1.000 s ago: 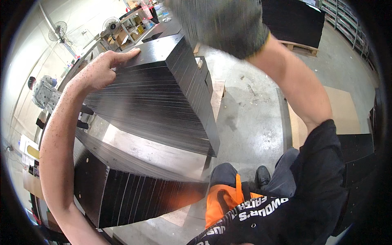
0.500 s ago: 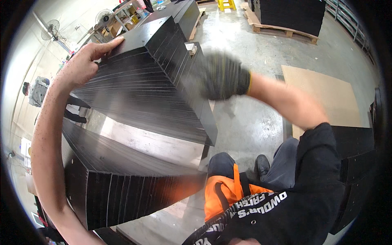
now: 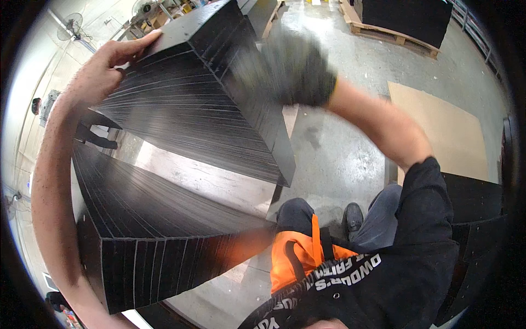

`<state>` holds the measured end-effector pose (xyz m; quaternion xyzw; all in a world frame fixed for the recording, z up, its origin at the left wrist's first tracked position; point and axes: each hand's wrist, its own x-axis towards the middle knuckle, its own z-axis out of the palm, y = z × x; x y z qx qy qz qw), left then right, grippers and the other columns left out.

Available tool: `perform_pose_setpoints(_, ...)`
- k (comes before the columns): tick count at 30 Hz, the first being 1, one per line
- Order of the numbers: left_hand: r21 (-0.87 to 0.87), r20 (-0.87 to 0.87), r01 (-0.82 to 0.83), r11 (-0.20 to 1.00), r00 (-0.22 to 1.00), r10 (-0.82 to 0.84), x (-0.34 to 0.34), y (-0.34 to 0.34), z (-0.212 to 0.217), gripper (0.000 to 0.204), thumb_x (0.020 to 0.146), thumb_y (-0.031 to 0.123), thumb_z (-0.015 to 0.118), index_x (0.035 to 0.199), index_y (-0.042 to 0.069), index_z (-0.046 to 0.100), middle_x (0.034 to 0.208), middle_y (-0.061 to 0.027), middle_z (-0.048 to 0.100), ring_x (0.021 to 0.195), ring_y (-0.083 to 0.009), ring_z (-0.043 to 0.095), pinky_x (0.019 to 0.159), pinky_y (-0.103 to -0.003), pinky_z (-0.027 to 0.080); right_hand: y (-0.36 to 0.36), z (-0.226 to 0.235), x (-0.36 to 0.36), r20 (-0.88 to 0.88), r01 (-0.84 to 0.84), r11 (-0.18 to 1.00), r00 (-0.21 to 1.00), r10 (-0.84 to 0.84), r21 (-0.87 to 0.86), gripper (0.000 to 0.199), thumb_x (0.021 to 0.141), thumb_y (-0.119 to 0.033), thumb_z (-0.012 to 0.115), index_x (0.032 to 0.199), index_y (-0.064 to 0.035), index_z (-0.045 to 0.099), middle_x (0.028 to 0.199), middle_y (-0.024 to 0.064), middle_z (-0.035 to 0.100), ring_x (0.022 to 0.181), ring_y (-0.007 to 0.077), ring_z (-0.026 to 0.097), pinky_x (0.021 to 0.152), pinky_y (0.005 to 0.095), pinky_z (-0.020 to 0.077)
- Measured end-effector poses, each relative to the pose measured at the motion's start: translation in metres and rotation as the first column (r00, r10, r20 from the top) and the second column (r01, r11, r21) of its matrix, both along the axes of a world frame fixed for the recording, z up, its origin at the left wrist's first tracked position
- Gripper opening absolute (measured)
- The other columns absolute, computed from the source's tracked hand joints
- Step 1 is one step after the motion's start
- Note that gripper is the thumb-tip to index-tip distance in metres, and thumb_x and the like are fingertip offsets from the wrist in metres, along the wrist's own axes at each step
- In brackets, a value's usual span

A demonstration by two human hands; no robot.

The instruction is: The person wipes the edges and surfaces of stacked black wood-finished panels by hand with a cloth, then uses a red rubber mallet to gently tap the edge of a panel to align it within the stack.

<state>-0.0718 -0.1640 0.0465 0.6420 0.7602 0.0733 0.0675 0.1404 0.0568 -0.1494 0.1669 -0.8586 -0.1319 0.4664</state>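
Observation:
My bare left hand (image 3: pixel 112 68) rests on the upper left edge of a tall stack of black panels (image 3: pixel 186 93), index finger stretched over the top and the other fingers partly bent. Beside the right face of that stack is my right hand (image 3: pixel 296 71), in a dark knit glove. Motion smears its fingers, so whether it touches the panels or holds anything is unclear. A second black panel stack (image 3: pixel 164 219) lies nearer to me, under my left forearm, its layers fanning apart. A pale flat surface (image 3: pixel 203 170) shows between the two stacks.
More black panels sit on a wooden pallet (image 3: pixel 394 35) at the far right. A tan board (image 3: pixel 444 126) lies on the floor right of my arm, with black panels (image 3: pixel 471 197) below it. Behind, at left, stand a fan (image 3: pixel 68 27) and a person (image 3: pixel 46 107).
My view has shifted slightly, and the stacks sit differently in it. The gloved right hand is a little higher, still blurred beside the stack. My left hand stays on the stack's top edge.

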Motion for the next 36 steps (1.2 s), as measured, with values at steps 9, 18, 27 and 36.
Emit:
perform_pose_setpoints(9,0.027,-0.028,0.029,0.999,0.999,-0.028,0.014,0.006,-0.004,0.081,0.076,-0.023,0.042,0.144,0.019,0.048,0.14,-0.0106,0.055,0.128,-0.0223,0.053,0.117,-0.043,0.035,-0.026,-0.018,0.035,0.581,0.083,0.979,0.794,-0.177,0.184,0.043,0.093,-0.045,0.054,0.109,-0.0068,0.067,0.105,0.012,0.066,0.097,0.0284,0.065,0.086,0.0428,0.0531)
perform_pose_setpoints(18,0.047,-0.061,-0.015,0.999,0.998,0.018,0.018,-0.009,0.0,0.094,0.062,-0.024,0.034,0.144,0.019,0.048,0.136,-0.0128,0.059,0.122,-0.0223,0.058,0.113,-0.037,0.038,-0.015,0.078,0.011,-0.123,0.181,0.945,0.981,-0.153,0.273,0.024,0.089,-0.037,0.063,0.095,-0.0146,0.07,0.093,0.0076,0.07,0.075,0.0218,0.067,0.064,0.0372,0.0531)
perform_pose_setpoints(27,0.054,-0.009,-0.031,0.998,0.999,0.031,0.016,-0.006,0.001,0.088,0.067,-0.024,0.04,0.145,0.015,0.047,0.135,-0.0119,0.06,0.126,-0.0199,0.054,0.113,-0.036,0.036,-0.014,0.155,-0.006,0.136,-0.037,0.854,0.983,0.126,-0.519,0.025,0.084,-0.033,0.065,0.099,-0.0135,0.07,0.079,0.0082,0.068,0.066,0.0217,0.066,0.06,0.0349,0.0541)
perform_pose_setpoints(36,0.064,-0.095,0.044,0.997,0.995,-0.037,0.01,0.003,-0.004,0.081,0.074,-0.021,0.042,0.144,0.017,0.048,0.129,-0.0132,0.063,0.117,-0.0202,0.061,0.109,-0.039,0.043,-0.021,0.066,0.026,0.097,0.272,0.958,0.955,-0.28,0.093,0.04,0.095,-0.034,0.055,0.121,-0.0034,0.059,0.115,0.0121,0.066,0.11,0.0198,0.063,0.095,0.0367,0.0509)
